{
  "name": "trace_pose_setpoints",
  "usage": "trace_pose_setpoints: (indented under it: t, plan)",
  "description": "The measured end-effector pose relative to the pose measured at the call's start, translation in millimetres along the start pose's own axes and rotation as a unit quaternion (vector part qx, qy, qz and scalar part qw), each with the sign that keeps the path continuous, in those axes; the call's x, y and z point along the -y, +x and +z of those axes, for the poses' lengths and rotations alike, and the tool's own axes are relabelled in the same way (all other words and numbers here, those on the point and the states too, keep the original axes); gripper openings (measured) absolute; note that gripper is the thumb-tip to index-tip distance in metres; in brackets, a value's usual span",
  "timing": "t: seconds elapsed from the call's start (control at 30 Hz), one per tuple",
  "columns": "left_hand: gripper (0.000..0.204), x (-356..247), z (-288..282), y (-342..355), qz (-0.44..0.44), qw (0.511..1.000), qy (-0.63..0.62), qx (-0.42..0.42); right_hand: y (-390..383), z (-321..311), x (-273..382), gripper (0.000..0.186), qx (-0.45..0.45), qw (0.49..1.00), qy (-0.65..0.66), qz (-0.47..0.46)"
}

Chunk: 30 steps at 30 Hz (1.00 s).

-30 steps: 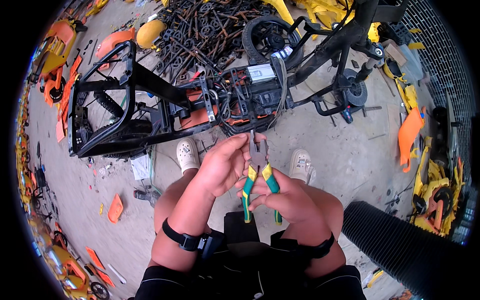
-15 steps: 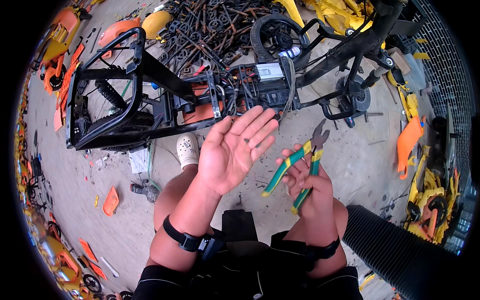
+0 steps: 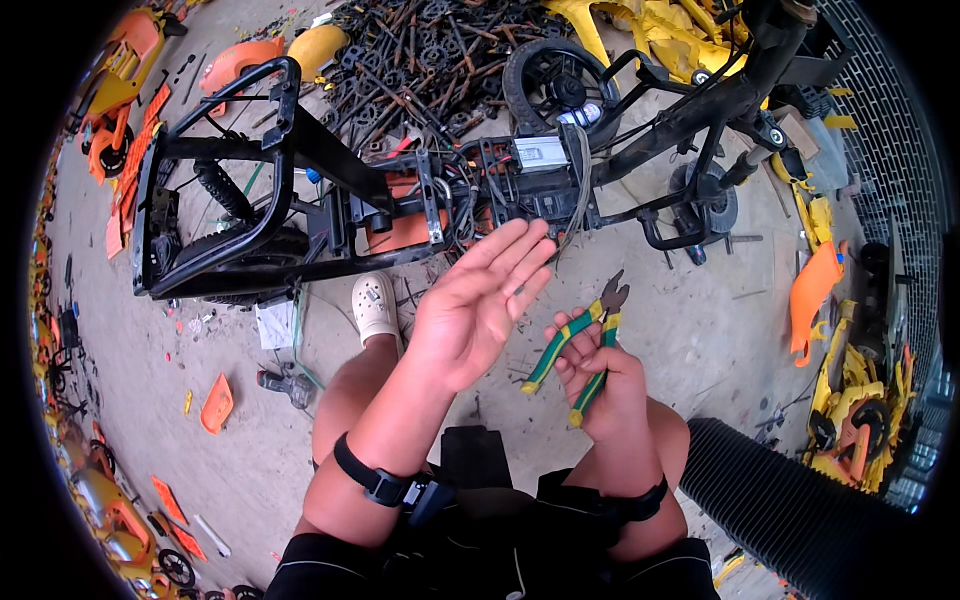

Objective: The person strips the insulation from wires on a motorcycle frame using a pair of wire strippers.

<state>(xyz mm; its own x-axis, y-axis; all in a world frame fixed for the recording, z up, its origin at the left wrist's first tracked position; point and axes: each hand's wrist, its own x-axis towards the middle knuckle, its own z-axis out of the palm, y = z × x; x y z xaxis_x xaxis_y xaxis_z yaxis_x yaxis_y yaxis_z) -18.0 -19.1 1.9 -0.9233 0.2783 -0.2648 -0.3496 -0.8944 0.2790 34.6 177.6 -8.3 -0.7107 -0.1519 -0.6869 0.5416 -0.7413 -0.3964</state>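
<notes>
My left hand is raised palm up with its fingers stretched out; a small dark speck lies on the fingers. Close beside it, my right hand grips a pair of cutting pliers with green and yellow handles, which stand spread apart. The dark jaws point up and away from me. Beyond both hands lies a black scooter frame, with wiring and a silver controller box in its middle.
Behind the frame are a heap of rusty metal parts and a wheel. A cordless drill and an orange plastic piece lie on the floor at left. A black ribbed object is at lower right, yellow scrap beyond it.
My left hand has turned slightly, its fingers tilting to the right. My right hand has drawn a little to the left and nearer to me, with the pliers still in it.
</notes>
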Motion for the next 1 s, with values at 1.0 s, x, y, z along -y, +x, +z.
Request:
trace_pose_setpoints:
  t: [1.0]
  plan:
    - [0.046, 42, -92, -5, -0.042, 0.587, 0.807, -0.043, 61, 16, 42, 0.036, -0.047, 0.991, -0.119, -0.029]
